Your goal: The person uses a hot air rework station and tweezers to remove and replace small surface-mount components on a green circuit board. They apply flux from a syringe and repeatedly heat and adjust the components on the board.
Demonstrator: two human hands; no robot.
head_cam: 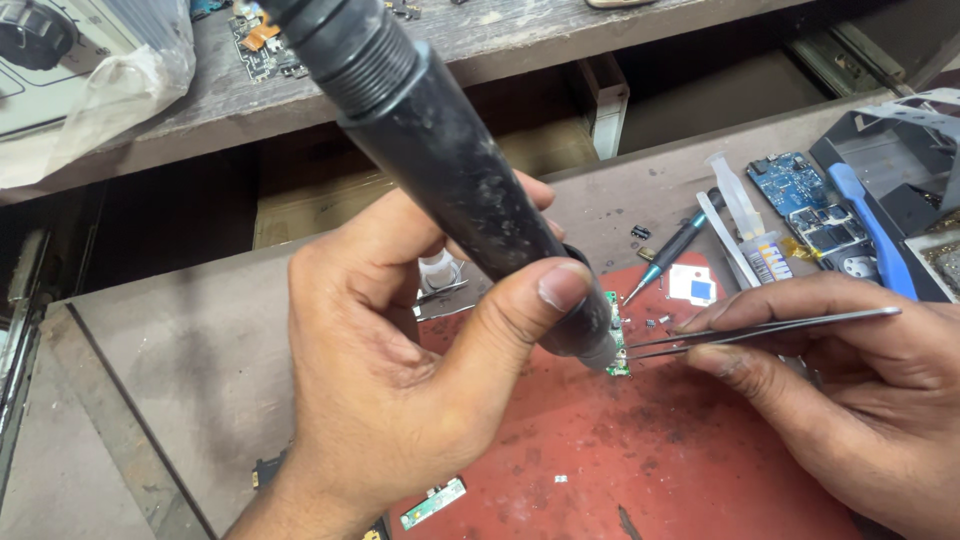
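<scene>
**Hot-air wand and tweezers over a small board**

Lying across a worn grey bench [200, 380], with a red work mat [650, 460] under the hands. Left hand [400, 370] wrapping tight around a black hot-air wand [440, 160], nozzle pointing down at a small green circuit board [617, 335] on the mat. Right hand [850, 400] pinching steel tweezers [770, 328], tips touching that board. Beyond, crowding the far right: screwdriver [670, 250], syringe [740, 200], blue phone board [800, 190].
</scene>
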